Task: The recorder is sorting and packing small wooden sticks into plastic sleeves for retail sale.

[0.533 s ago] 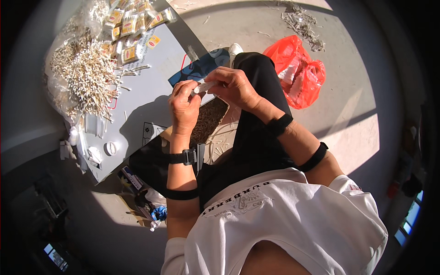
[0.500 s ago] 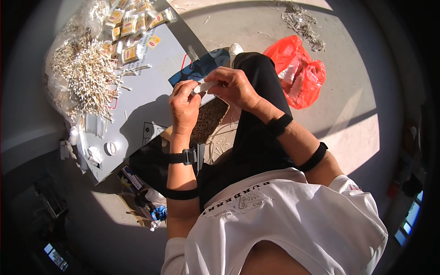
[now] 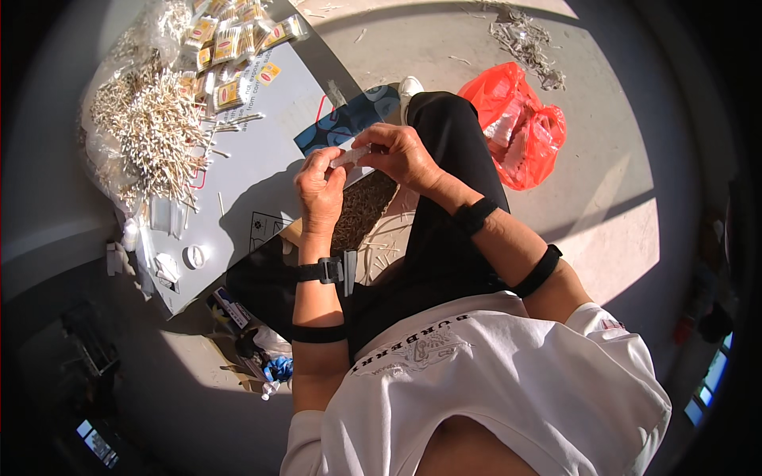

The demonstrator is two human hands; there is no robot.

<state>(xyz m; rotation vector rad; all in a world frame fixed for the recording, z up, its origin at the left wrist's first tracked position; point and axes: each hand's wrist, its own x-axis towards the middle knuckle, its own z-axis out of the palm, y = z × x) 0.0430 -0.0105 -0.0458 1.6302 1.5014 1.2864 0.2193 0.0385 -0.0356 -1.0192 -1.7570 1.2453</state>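
My left hand and my right hand meet over the table's edge, fingertips pinched on a small whitish strip. It looks like thin plastic or paper, and the fingers partly cover it. Just beyond lies a dark blue sheet or pouch. Below the hands stands an open carton filled with thin brownish pieces. To the left, a large heap of cotton swabs spills from a clear plastic bag onto the grey tabletop. Small packs of cotton swabs with yellow labels are piled at the far side.
A red plastic bag sits on the floor at the right. Beyond it lies a heap of whitish scraps. A round white object and a clear container are near the table's left corner. My black-trousered leg extends beside the carton.
Both hands stay nearly in place. The strip between the fingertips has shifted slightly and more of its length shows.
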